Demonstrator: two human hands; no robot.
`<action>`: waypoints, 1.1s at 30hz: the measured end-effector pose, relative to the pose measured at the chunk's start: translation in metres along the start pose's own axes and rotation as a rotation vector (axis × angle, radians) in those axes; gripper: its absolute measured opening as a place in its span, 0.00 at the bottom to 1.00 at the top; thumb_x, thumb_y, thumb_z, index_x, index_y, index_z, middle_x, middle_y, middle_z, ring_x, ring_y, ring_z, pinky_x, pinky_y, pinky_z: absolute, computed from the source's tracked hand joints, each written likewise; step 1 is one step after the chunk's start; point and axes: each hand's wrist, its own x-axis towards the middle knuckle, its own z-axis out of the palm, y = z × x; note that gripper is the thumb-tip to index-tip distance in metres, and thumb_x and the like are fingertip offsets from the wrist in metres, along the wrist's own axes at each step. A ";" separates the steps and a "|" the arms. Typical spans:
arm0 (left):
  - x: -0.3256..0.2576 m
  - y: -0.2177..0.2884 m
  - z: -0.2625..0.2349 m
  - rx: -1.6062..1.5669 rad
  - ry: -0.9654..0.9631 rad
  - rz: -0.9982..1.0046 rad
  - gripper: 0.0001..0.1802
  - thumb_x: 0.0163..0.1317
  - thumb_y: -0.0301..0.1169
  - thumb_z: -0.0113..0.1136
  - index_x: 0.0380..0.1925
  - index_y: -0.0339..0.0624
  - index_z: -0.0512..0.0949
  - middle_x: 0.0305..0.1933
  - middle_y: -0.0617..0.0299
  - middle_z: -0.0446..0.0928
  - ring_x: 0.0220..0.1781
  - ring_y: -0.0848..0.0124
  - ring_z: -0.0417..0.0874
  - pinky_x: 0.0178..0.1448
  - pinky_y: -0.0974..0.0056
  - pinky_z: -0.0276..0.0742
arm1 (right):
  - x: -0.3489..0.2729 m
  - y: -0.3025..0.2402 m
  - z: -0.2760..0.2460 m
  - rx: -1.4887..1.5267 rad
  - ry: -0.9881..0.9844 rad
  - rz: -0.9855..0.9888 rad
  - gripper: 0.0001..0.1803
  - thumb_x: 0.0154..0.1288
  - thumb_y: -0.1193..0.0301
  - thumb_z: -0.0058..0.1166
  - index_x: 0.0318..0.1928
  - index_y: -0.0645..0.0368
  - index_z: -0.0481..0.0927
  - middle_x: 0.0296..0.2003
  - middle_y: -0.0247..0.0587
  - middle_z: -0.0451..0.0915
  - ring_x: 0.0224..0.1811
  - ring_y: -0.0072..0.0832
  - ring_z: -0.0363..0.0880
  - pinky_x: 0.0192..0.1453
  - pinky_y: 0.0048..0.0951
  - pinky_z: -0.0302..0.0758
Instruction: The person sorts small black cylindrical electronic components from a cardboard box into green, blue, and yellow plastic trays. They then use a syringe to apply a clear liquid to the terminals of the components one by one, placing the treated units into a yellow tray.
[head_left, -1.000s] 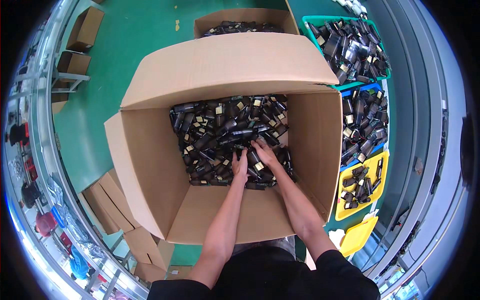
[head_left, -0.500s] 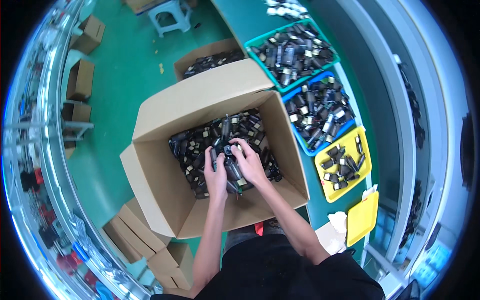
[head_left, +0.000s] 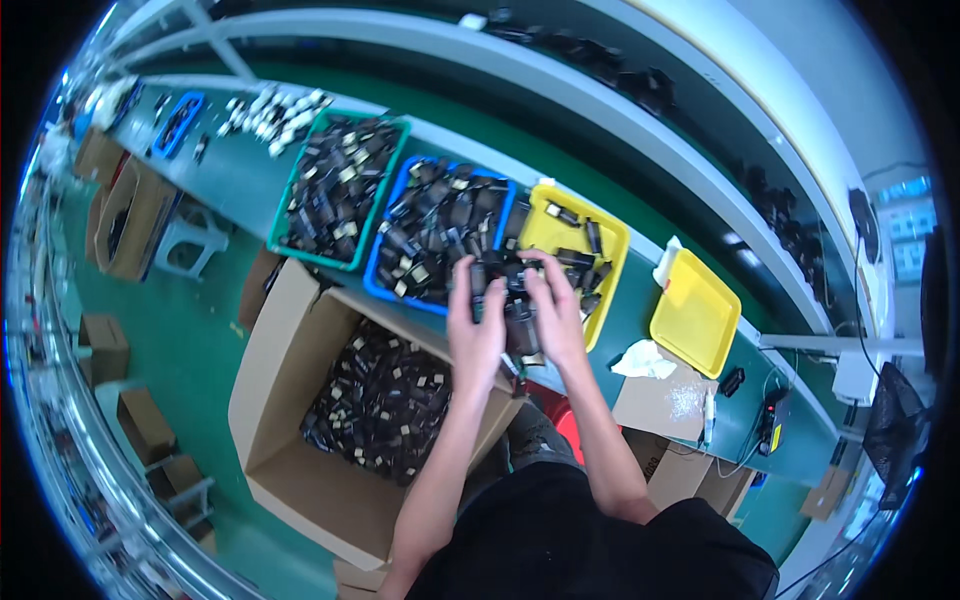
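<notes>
My left hand (head_left: 476, 325) and my right hand (head_left: 556, 312) are closed around a clump of small dark cylindrical parts (head_left: 520, 328), cupped between them. The clump is over the table edge, in front of a blue tray (head_left: 374, 262) and a yellow tray (head_left: 546, 233). Dark parts with cream-coloured ends fill the blue tray, while fewer lie in the yellow one. My fingers hide some of what they hold. Below and to the left, a large open cardboard box (head_left: 300, 492) contains a heap of the same parts (head_left: 378, 405).
A green tray (head_left: 384, 192) full of parts stands left of the blue one, with white pieces (head_left: 275, 115) beyond it. On the right are an unfilled yellow tray (head_left: 694, 318), crumpled white paper (head_left: 643, 361) and a cardboard sheet (head_left: 660, 405). A shelf rail (head_left: 560, 70) runs behind the table.
Both hands have come up out of the cardboard box with a clump of parts and moved right to the trays. The view has turned right toward the table.
</notes>
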 end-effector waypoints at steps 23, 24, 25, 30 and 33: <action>0.096 -0.128 0.103 1.146 -0.495 0.163 0.36 0.69 0.41 0.53 0.74 0.53 0.52 0.75 0.42 0.53 0.67 0.37 0.67 0.67 0.44 0.69 | 0.074 0.106 -0.109 -0.916 0.071 0.459 0.31 0.65 0.52 0.53 0.65 0.51 0.69 0.44 0.68 0.80 0.46 0.61 0.82 0.51 0.56 0.77; 0.089 -0.126 0.093 1.135 -0.475 0.227 0.36 0.69 0.40 0.53 0.74 0.51 0.53 0.75 0.41 0.54 0.68 0.37 0.66 0.69 0.46 0.67 | 0.084 0.118 -0.114 -0.999 0.170 0.322 0.28 0.65 0.50 0.52 0.60 0.51 0.74 0.33 0.64 0.83 0.38 0.60 0.83 0.46 0.56 0.78; 0.082 -0.124 0.083 1.126 -0.455 0.293 0.36 0.68 0.39 0.53 0.74 0.50 0.53 0.74 0.40 0.55 0.69 0.38 0.65 0.70 0.47 0.65 | 0.104 0.131 -0.124 -0.986 0.168 0.304 0.27 0.66 0.50 0.51 0.57 0.53 0.75 0.34 0.65 0.82 0.39 0.60 0.83 0.46 0.55 0.78; 0.011 -0.094 0.031 0.775 -0.419 0.260 0.32 0.65 0.29 0.57 0.69 0.43 0.63 0.71 0.42 0.61 0.69 0.44 0.66 0.69 0.51 0.65 | 0.245 0.214 -0.158 -0.979 0.288 0.025 0.28 0.62 0.59 0.59 0.60 0.54 0.72 0.53 0.54 0.78 0.52 0.56 0.78 0.55 0.50 0.77; -0.026 -0.081 -0.017 0.806 -0.309 0.200 0.28 0.62 0.23 0.57 0.64 0.40 0.69 0.66 0.43 0.67 0.66 0.46 0.69 0.68 0.52 0.67 | 0.312 0.275 -0.172 -1.131 0.221 0.008 0.31 0.62 0.58 0.60 0.63 0.54 0.68 0.61 0.53 0.71 0.57 0.54 0.75 0.59 0.47 0.76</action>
